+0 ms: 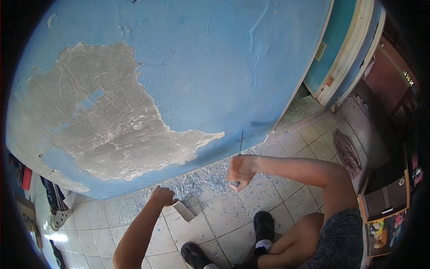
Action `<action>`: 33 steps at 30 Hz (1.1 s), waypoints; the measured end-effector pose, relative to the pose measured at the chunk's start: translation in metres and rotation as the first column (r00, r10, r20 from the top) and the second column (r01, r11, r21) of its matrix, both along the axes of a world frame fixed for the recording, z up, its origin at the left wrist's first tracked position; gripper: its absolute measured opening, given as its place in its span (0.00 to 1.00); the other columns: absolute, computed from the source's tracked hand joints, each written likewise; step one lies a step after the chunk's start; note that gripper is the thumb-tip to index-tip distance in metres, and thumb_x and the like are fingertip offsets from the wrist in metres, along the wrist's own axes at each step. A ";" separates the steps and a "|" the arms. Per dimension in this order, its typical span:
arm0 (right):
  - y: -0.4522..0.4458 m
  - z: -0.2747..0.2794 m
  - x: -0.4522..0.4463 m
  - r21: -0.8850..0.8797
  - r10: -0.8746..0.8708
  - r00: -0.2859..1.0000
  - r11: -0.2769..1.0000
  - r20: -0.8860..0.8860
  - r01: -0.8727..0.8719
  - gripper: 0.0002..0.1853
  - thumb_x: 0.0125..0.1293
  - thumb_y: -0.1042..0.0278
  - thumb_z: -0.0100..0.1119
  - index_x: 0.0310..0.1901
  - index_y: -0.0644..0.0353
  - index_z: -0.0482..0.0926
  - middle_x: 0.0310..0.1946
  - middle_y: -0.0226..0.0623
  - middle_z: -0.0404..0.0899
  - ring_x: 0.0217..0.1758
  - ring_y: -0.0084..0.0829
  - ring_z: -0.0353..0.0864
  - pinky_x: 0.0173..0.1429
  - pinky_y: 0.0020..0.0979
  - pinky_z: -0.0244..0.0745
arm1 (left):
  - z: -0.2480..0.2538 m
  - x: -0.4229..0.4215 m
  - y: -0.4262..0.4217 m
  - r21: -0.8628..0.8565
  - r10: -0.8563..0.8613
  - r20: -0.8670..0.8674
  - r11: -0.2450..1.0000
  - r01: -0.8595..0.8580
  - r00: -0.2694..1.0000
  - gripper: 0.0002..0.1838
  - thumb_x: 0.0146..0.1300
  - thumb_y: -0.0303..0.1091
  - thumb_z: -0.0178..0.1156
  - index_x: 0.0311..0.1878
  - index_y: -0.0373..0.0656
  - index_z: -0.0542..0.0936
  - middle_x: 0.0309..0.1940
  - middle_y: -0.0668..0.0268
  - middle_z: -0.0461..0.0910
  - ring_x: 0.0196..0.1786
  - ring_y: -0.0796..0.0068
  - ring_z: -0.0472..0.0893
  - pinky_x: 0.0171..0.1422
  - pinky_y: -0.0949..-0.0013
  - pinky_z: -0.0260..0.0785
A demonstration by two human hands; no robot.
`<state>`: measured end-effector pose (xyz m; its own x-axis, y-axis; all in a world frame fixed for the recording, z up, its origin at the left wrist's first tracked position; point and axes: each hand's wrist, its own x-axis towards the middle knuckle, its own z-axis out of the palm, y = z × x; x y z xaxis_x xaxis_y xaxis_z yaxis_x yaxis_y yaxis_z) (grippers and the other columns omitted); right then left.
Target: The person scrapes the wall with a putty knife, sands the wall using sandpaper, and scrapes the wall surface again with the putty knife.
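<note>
My right hand (240, 172) is closed around the handle of a thin-bladed scraper (242, 142). The blade is seen nearly edge-on and points up toward the lower part of the blue wall (210, 80); whether it touches the wall I cannot tell. Lower and to the left, my left hand (163, 196) is closed on one end of a pale rectangular block (184, 211), its fingers partly hidden. A large bare grey patch (112, 116) with ragged paint edges spreads over the left of the wall.
Paint flakes (197, 183) litter the tiled floor (226, 224) along the wall. Another person's leg and white clog (60, 219) are at the left. A doorway (345, 49) opens at the right, near a crumpled cloth (347, 152) and a dark cabinet (385, 199).
</note>
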<state>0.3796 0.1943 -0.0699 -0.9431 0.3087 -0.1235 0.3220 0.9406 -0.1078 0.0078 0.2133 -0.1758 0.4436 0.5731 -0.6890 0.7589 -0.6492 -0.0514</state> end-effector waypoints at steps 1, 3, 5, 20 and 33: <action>0.004 0.010 0.000 -0.007 -0.042 0.997 0.999 0.066 0.042 0.19 0.54 0.56 0.58 0.14 0.59 0.71 0.09 0.38 0.70 0.12 0.39 0.71 0.21 0.37 0.71 | -0.002 -0.001 0.001 0.003 0.000 0.028 1.000 0.000 1.000 0.28 0.69 0.63 0.50 0.49 0.49 0.86 0.51 0.60 0.85 0.59 0.59 0.81 0.66 0.51 0.67; 0.025 0.017 0.014 0.091 -0.089 0.989 0.991 -0.116 0.100 0.19 0.55 0.56 0.58 0.14 0.58 0.71 0.08 0.38 0.70 0.12 0.38 0.71 0.20 0.37 0.71 | -0.002 0.001 -0.001 0.001 0.002 0.056 1.000 -0.002 0.998 0.28 0.69 0.63 0.50 0.49 0.49 0.86 0.50 0.59 0.85 0.58 0.59 0.81 0.66 0.51 0.67; 0.031 0.026 0.020 0.160 -0.105 0.980 0.978 -0.169 0.133 0.19 0.56 0.55 0.58 0.14 0.59 0.72 0.08 0.38 0.71 0.12 0.37 0.73 0.20 0.37 0.71 | 0.003 0.003 0.000 -0.001 0.004 0.054 1.000 -0.004 0.999 0.28 0.69 0.63 0.51 0.48 0.49 0.86 0.50 0.59 0.85 0.58 0.58 0.81 0.66 0.51 0.67; 0.052 0.028 0.027 0.141 -0.221 0.968 0.961 -0.118 0.237 0.25 0.61 0.47 0.53 0.16 0.61 0.76 0.10 0.44 0.74 0.15 0.43 0.77 0.27 0.41 0.78 | 0.012 0.007 0.001 -0.041 0.027 -0.011 0.999 -0.027 1.000 0.29 0.69 0.64 0.49 0.51 0.51 0.85 0.52 0.60 0.84 0.61 0.60 0.79 0.68 0.50 0.63; 0.034 0.038 0.014 -0.020 -0.209 0.977 0.978 0.034 0.209 0.24 0.57 0.47 0.55 0.17 0.61 0.78 0.14 0.48 0.77 0.22 0.48 0.81 0.33 0.45 0.80 | 0.005 0.009 0.004 -0.035 0.007 0.019 0.999 -0.006 1.000 0.29 0.69 0.63 0.50 0.52 0.50 0.85 0.53 0.59 0.84 0.61 0.59 0.80 0.67 0.49 0.65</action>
<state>0.3931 0.2281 -0.0319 -0.8535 0.4954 -0.1613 0.5149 0.8495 -0.1155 0.0170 0.2170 -0.1704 0.4532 0.5519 -0.7000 0.7638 -0.6453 -0.0142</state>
